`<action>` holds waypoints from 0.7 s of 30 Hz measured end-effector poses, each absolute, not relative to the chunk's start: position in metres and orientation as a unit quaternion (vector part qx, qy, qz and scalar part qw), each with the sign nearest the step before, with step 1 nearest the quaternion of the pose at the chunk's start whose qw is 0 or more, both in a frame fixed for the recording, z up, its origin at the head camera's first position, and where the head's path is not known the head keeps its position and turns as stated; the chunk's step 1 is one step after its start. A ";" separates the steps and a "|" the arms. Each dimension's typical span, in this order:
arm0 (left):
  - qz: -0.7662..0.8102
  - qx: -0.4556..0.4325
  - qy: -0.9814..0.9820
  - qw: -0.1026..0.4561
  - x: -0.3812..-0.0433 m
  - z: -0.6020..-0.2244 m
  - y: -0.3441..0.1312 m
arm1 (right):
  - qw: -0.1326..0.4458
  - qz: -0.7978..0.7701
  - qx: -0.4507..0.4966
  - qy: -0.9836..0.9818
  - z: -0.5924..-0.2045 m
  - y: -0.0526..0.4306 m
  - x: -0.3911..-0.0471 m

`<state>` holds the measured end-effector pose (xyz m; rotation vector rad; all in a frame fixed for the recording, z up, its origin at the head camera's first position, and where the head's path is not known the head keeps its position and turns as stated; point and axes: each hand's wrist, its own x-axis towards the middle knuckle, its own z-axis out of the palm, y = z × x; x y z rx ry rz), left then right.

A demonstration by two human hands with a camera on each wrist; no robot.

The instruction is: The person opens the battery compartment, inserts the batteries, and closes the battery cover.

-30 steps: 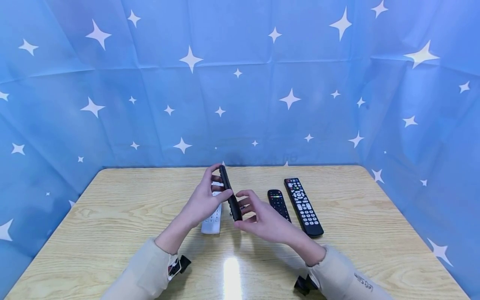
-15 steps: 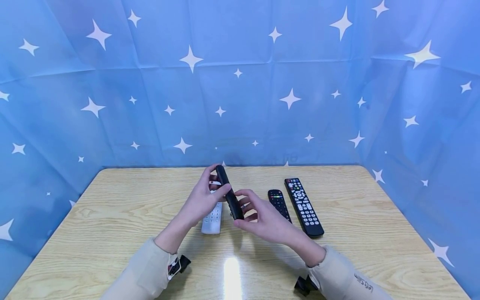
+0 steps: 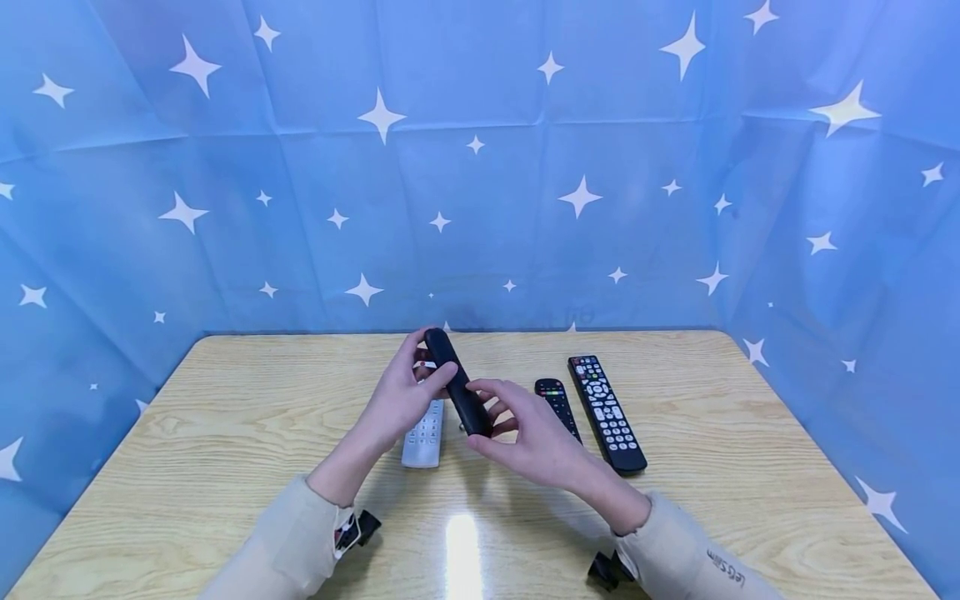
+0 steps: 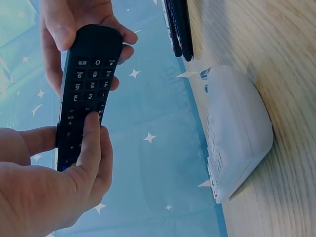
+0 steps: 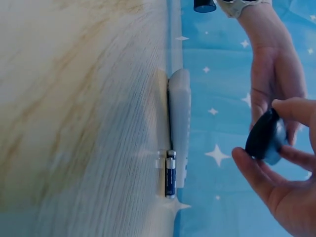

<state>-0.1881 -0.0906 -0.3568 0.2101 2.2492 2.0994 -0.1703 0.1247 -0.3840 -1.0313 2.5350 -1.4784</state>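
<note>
Above the table, a black remote control (image 3: 459, 385) is held at a slant between both hands. My left hand (image 3: 397, 396) grips its far half, thumb on the back and fingers around the other side. My right hand (image 3: 534, 435) holds the near end between thumb and fingers. In the left wrist view, the number-button side of the black remote control (image 4: 91, 81) shows, with a left fingertip resting on the buttons. The right wrist view shows its rounded end (image 5: 265, 136). Below the left hand lies a white remote control (image 3: 423, 442), partly covered by that hand.
Two more black remotes lie to the right: a shorter one (image 3: 557, 404), partly behind the right hand, and a longer one (image 3: 607, 412). Batteries (image 5: 170, 175) lie beside the white remote. A blue star-patterned curtain (image 3: 480, 208) stands behind the wooden table (image 3: 262, 417).
The held remote has rolled between the hands, so more of its smooth back faces the head camera. Its far end has shifted slightly left. The remotes on the table have stayed put.
</note>
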 end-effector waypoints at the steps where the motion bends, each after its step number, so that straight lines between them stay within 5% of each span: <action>1: 0.683 0.070 0.727 0.029 -0.188 -0.357 -0.091 | 0.011 -0.474 -0.332 0.815 -0.384 0.125 -0.170; 21: 0.711 0.070 0.700 0.024 -0.185 -0.358 -0.080 | -0.036 -0.413 -0.332 0.848 -0.382 0.123 -0.172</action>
